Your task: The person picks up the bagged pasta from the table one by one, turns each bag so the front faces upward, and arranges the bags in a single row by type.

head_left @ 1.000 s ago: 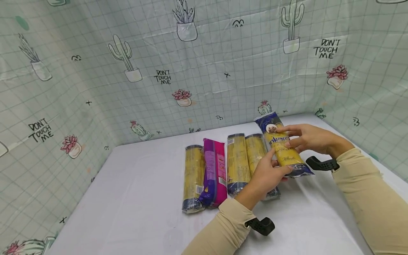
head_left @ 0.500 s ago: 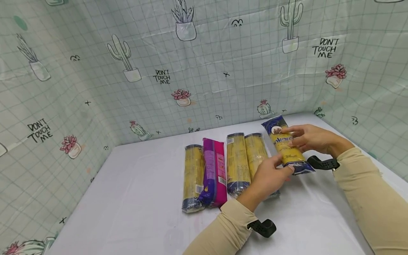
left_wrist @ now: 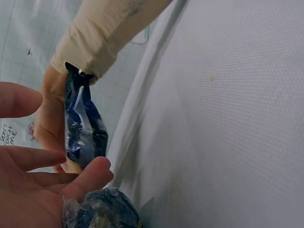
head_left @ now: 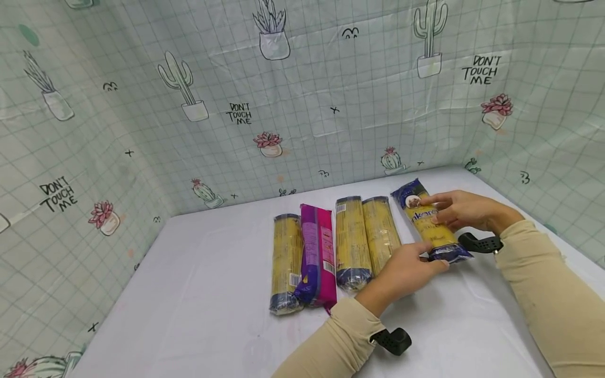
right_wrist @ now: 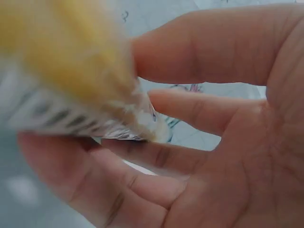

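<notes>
My right hand [head_left: 468, 210] holds a blue-and-yellow pasta packet [head_left: 432, 231] by its right side, thumb and fingers at either side of it in the right wrist view. The packet leans with its printed front up, at the right end of a row of packets. My left hand [head_left: 406, 270] is at its lower end, thumb and a finger on opposite sides; in the left wrist view the fingers [left_wrist: 47, 156] meet the blue wrapper end. Left of it lie two yellow pasta packets, one [head_left: 352, 241] beside another [head_left: 380, 228], whose lower end is hidden behind my left hand.
A purple-and-pink packet [head_left: 317, 257] and another yellow pasta packet [head_left: 285, 262] lie further left on the white table [head_left: 212, 294]. A patterned cloth [head_left: 302, 94] hangs behind and at both sides. A black strap mount [head_left: 394, 341] sticks out from my left wrist.
The held packet has moved right and slightly nearer, away from the row and lower. Both hands went with it, the left one shifting rightward more than the right. The other packets stayed put.
</notes>
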The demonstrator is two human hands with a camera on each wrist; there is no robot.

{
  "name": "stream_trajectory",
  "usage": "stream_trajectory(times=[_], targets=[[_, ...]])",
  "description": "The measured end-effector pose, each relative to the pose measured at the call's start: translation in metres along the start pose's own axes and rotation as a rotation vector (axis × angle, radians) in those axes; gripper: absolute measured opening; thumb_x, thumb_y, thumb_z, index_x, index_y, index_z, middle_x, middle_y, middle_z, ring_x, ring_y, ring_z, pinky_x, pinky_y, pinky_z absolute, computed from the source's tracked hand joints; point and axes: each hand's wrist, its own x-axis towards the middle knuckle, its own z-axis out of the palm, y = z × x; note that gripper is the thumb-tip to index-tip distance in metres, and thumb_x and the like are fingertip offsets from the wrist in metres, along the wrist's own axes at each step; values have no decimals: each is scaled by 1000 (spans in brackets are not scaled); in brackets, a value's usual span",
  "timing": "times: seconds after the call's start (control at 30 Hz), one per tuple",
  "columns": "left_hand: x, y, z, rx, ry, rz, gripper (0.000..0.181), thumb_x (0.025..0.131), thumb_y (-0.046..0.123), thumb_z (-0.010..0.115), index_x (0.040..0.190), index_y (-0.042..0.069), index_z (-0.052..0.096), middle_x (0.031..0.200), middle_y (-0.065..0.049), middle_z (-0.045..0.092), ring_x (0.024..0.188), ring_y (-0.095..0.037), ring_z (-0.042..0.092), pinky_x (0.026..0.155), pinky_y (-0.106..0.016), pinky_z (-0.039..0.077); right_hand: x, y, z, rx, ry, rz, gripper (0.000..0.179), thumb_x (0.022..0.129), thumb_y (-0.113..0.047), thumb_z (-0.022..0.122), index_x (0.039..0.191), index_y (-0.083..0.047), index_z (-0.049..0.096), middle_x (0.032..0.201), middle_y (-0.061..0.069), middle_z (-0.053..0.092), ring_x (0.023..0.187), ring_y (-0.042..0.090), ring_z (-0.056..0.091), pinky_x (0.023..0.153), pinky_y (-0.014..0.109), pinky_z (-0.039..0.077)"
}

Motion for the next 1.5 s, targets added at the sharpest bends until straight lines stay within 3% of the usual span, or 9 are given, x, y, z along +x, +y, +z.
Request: stream_trajectory(times=[0.3, 0.47, 0.6, 0.7, 0.9, 1.07, 1.27, 1.37, 1.5], targets=[[-2, 4, 3, 116, -85, 144, 36, 96, 33, 66, 131, 24, 68, 120, 14, 68, 107, 1, 60, 84, -18, 47, 1, 7, -2, -133, -31, 0, 72, 91, -6, 65, 153, 3, 31, 151, 42, 19, 99, 28, 60, 79, 44, 56], [-3, 0, 0, 131, -97, 205, 31, 97, 29, 64, 126, 22, 70, 114, 15, 68, 103, 3, 59, 81, -15, 46, 0, 5, 0, -173, -35, 12, 71, 93, -9, 64, 154, 3, 30, 146, 40, 33, 102, 28, 62, 80, 45, 56], [-7, -5, -4, 168, -129, 238, 29, 98, 27, 62, 124, 19, 70, 112, 15, 68, 100, 5, 59, 78, -12, 44, -1, 0, 4, -251, -1, 19, 71, 96, -19, 65, 152, 7, 30, 138, 37, 46, 105, 31, 62, 78, 46, 58], [-10, -9, -9, 276, -114, 282, 28, 99, 28, 62, 124, 20, 70, 113, 16, 68, 99, 7, 57, 77, -9, 42, -1, -4, 6, -304, 30, 42, 74, 98, -28, 64, 150, 10, 28, 135, 37, 49, 105, 34, 61, 76, 46, 58], [-13, -20, -25, 501, 8, 393, 27, 99, 25, 62, 123, 20, 71, 111, 12, 68, 92, 5, 55, 72, -7, 39, 0, -13, 8, -337, 57, 87, 74, 101, -35, 58, 151, 11, 27, 141, 40, 38, 116, 47, 54, 76, 46, 59], [-15, -29, -39, 600, 65, 320, 27, 97, 29, 64, 122, 21, 72, 116, 7, 61, 102, -3, 53, 79, -17, 45, -3, -19, 6, -387, 70, 99, 76, 103, -40, 54, 151, 12, 24, 144, 41, 33, 120, 52, 51, 76, 47, 59], [-15, -35, -52, 678, 38, 185, 38, 95, 45, 67, 128, 28, 68, 127, 7, 59, 116, -9, 53, 91, -29, 48, -2, -18, 8, -433, 89, 67, 72, 104, -38, 51, 149, 13, 28, 142, 43, 36, 118, 53, 52, 74, 46, 59], [-15, -37, -55, 771, 27, 168, 43, 94, 56, 63, 127, 29, 68, 128, 6, 59, 115, -13, 55, 92, -34, 48, 0, -18, 12, -487, 110, 37, 68, 104, -35, 52, 147, 14, 32, 141, 43, 37, 115, 51, 54, 73, 45, 58], [-16, -40, -55, 927, 51, 192, 53, 90, 74, 51, 109, 28, 71, 123, 5, 61, 111, -16, 58, 92, -39, 46, 5, -20, 17, -574, 165, 9, 63, 104, -32, 52, 142, 16, 38, 140, 44, 37, 110, 49, 58, 80, 53, 54]])
